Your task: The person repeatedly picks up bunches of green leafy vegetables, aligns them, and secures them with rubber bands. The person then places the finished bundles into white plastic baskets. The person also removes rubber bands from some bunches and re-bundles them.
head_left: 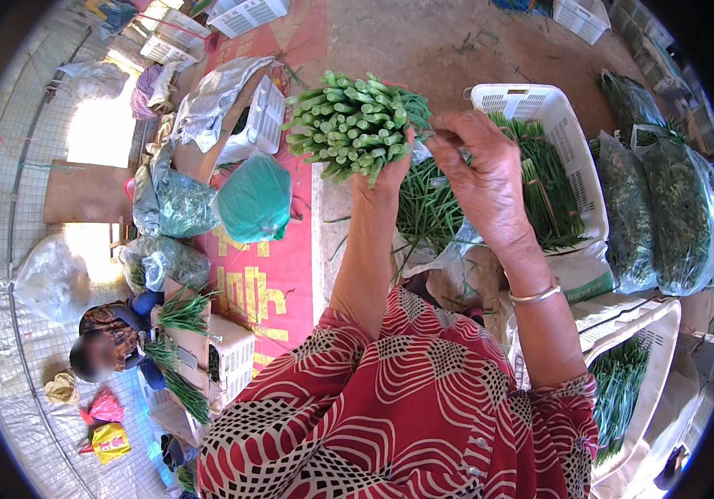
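My left hand (385, 171) grips a thick bunch of green stalks (357, 125), with the cut ends turned up towards me. Beside the bunch, on its right, my right hand (478, 165) has its thumb and forefinger bent close together. Whether a thin strand lies between those fingertips is too small to tell. A metal bangle (534, 295) circles the right wrist. Below the hands, a heap of loose green stalks (429, 203) lies on plastic film. Right of it stands a white plastic crate (572, 146) holding tied green bundles (544, 187).
Filled clear plastic bags (675, 206) stand at the far right. Another crate of greens (622, 387) is at lower right. A green bag (254, 198) rests on a red printed sheet (294, 280). At lower left, another person (117, 337) handles green bunches (185, 312) beside a crate (235, 362).
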Demonstrator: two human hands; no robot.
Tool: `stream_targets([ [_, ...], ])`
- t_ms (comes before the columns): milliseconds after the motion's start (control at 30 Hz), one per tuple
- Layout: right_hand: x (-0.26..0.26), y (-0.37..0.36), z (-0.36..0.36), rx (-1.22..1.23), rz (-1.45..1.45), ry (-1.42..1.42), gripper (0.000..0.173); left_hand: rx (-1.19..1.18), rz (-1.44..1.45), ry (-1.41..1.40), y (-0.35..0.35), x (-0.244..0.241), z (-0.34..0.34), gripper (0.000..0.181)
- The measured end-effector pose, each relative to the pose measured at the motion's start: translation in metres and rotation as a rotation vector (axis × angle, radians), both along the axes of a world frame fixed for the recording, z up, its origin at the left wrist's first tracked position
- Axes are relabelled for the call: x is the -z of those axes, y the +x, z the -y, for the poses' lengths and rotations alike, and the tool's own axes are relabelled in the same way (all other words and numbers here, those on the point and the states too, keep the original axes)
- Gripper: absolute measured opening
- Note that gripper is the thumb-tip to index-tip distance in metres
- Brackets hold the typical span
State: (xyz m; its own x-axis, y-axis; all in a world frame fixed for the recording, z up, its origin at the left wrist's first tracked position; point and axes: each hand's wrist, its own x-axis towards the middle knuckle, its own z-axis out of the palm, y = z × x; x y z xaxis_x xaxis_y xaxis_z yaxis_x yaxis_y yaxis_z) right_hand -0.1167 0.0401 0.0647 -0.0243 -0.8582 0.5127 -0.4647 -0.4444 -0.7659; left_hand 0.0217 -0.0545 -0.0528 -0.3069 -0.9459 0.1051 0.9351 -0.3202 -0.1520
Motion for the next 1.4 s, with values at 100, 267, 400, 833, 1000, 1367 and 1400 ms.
stream_targets([
  [100,-0.002,0.008,0.006,0.075,-0.214,-0.106,0.018,0.089,0.037,-0.056,0.000,-0.003,0.001,0.030],
  [267,-0.002,0.004,0.006,0.129,-0.397,-0.278,0.015,0.152,-0.094,-0.255,-0.016,-0.017,-0.010,0.040],
  [400,0.007,0.003,0.003,0.151,-0.461,-0.271,0.014,0.030,0.170,-0.205,-0.019,-0.043,-0.024,0.029],
  [833,0.016,-0.009,-0.012,0.023,-0.172,-0.392,0.015,-0.336,0.937,-0.266,-0.036,-0.009,-0.031,0.041],
  [1000,-0.002,-0.012,-0.028,-0.051,-0.266,-0.479,0.021,0.166,-0.021,0.083,-0.023,-0.016,-0.025,0.040],
  [1367,-0.026,-0.034,-0.041,0.083,0.037,-0.063,0.028,0.257,-0.154,0.113,-0.009,0.007,-0.021,0.039],
  [1400,-0.018,-0.025,-0.039,-0.013,0.105,0.001,0.025,0.194,-0.143,0.041,-0.007,0.013,-0.021,0.042],
])
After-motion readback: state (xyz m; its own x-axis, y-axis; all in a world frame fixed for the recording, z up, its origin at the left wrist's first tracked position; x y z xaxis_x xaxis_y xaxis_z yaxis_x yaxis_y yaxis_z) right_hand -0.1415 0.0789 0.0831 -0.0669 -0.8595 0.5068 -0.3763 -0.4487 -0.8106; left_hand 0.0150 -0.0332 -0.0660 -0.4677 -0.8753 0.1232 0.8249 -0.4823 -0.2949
